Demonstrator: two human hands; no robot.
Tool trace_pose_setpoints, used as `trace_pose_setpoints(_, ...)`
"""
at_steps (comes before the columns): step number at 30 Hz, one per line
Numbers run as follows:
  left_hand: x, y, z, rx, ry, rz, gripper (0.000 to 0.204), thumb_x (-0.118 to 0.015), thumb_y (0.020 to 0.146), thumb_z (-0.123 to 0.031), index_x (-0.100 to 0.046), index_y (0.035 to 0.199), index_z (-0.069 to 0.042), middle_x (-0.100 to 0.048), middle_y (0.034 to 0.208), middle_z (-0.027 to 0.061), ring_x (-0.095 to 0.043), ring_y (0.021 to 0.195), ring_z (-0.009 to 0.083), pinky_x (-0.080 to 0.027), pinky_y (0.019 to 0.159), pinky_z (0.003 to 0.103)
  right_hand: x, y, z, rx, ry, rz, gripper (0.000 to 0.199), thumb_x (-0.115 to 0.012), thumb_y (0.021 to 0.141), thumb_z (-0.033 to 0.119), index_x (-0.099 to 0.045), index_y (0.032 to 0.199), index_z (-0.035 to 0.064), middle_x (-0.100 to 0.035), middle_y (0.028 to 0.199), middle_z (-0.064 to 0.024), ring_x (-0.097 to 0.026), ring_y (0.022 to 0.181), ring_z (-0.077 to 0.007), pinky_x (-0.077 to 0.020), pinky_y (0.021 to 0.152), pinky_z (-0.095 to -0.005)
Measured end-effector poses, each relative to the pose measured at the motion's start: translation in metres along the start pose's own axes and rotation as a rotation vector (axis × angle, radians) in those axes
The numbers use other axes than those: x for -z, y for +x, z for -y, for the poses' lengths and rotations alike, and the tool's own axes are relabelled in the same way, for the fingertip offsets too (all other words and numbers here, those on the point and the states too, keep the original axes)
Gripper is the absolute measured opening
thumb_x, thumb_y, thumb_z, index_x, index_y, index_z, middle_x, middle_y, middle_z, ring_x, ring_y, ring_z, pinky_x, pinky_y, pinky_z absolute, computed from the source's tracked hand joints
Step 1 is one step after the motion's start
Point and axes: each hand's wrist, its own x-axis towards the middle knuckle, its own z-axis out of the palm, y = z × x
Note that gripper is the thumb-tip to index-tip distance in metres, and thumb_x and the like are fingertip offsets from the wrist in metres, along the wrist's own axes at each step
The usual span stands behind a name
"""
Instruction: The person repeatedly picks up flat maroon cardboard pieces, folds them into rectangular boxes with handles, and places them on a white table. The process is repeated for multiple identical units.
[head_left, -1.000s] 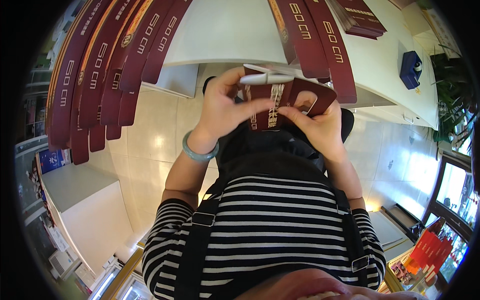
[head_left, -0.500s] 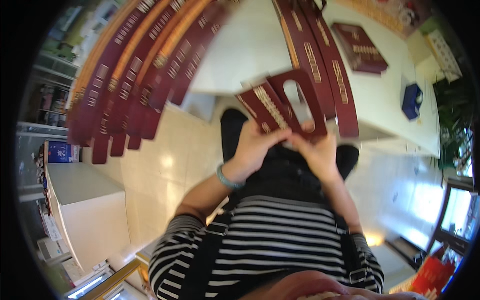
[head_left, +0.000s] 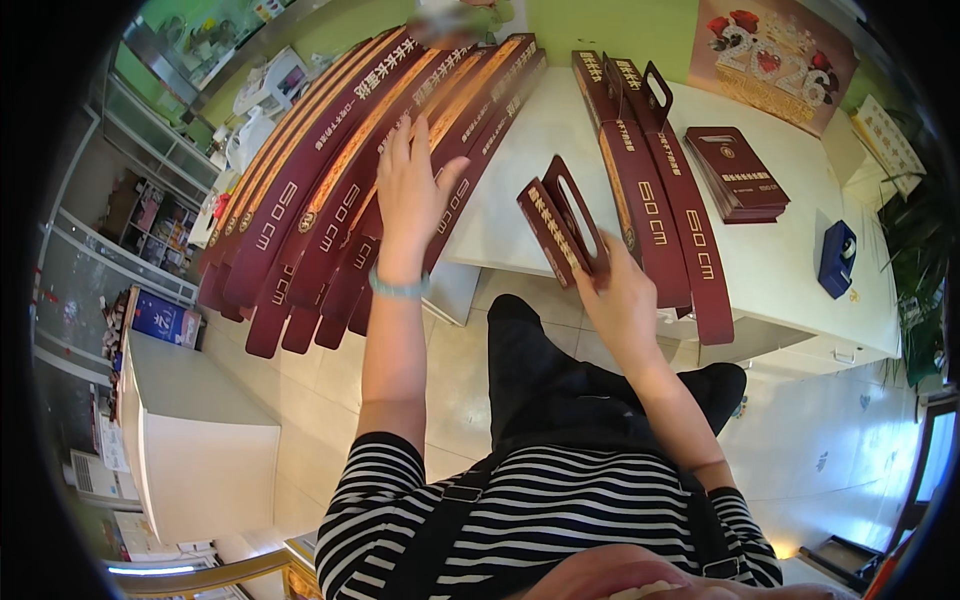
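My right hand grips a folded maroon cardboard handle sleeve by its lower end. The sleeve has a long oval cut-out and gold print, and it is held tilted above the table's front edge. Over on the left, my left hand is open with its fingers stretched forward, above a row of long, narrow maroon boxes with orange-gold edges. Whether the palm touches a box I cannot tell. Right of the sleeve lie more long maroon boxes, with a similar handle sleeve around their far part.
A white table bears everything, and the long boxes jut past its front edge. A stack of flat maroon cardboard pieces lies at the right, near a blue tape dispenser. A white cabinet stands at left; a poster leans behind.
My left hand has let go of the handle sleeve and moved left and forward over the left row of boxes. My right hand keeps the sleeve. The view has tilted up to show more of the table.
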Motion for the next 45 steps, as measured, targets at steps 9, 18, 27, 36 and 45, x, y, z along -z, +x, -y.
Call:
trace_pose_setpoints(9,-0.070,-0.006,0.043,0.077,0.239,0.413,0.074,-0.066,0.094,-0.031,-0.034,0.155,-0.005,-0.036,0.154,0.0317,-0.032,0.144,0.0463,-0.029,0.117,0.054,-0.011,-0.011,-0.007,0.253,-0.193,-0.048,0.094,-0.082,0.079,0.022,-0.029,0.152,-0.0036,-0.039,0.150,-0.0266,-0.043,0.132,-0.0454,-0.0426,0.109,-0.0470)
trace_pose_setpoints(18,-0.022,-0.007,0.021,0.111,0.145,0.189,0.067,-0.079,0.081,-0.015,-0.053,0.142,-0.007,-0.053,0.129,0.0203,-0.052,0.116,0.0403,-0.045,0.099,0.049,0.015,-0.034,-0.005,0.364,0.018,-0.015,0.060,-0.077,0.083,0.011,-0.053,0.138,0.0013,-0.052,0.140,-0.0174,-0.054,0.121,-0.0366,-0.0470,0.101,-0.0430)
trace_pose_setpoints(27,0.073,-0.056,-0.107,-0.009,-0.923,0.167,0.085,-0.077,0.085,-0.006,-0.032,0.156,-0.003,-0.044,0.145,0.0121,-0.052,0.126,0.0223,-0.043,0.108,0.036,0.074,-0.009,0.021,0.154,0.571,-0.006,0.099,-0.085,0.079,0.017,-0.025,0.158,0.0114,-0.030,0.158,-0.0176,-0.046,0.137,-0.0351,-0.0425,0.110,-0.0473)
trace_pose_setpoints(36,0.061,-0.124,-0.231,-0.278,-1.239,0.366,0.128,-0.086,0.079,-0.039,0.005,0.160,0.000,-0.019,0.159,0.0241,-0.031,0.143,0.0396,-0.025,0.119,0.047,0.156,-0.024,0.022,0.152,0.381,-0.268,0.131,-0.089,0.066,0.014,-0.001,0.162,0.0065,-0.027,0.158,-0.0173,-0.040,0.138,-0.0271,-0.0371,0.113,-0.0399)
trace_pose_setpoints(45,0.046,-0.077,-0.202,0.662,-2.414,0.322,0.074,-0.072,0.089,-0.001,-0.027,0.148,-0.004,-0.058,0.130,0.0120,-0.061,0.120,0.0215,-0.051,0.104,0.039,0.197,-0.109,-0.024,-0.075,0.015,0.600,0.140,-0.099,0.056,0.024,-0.008,0.161,0.0003,-0.033,0.158,-0.0262,-0.036,0.146,-0.0359,-0.0305,0.118,-0.0426)
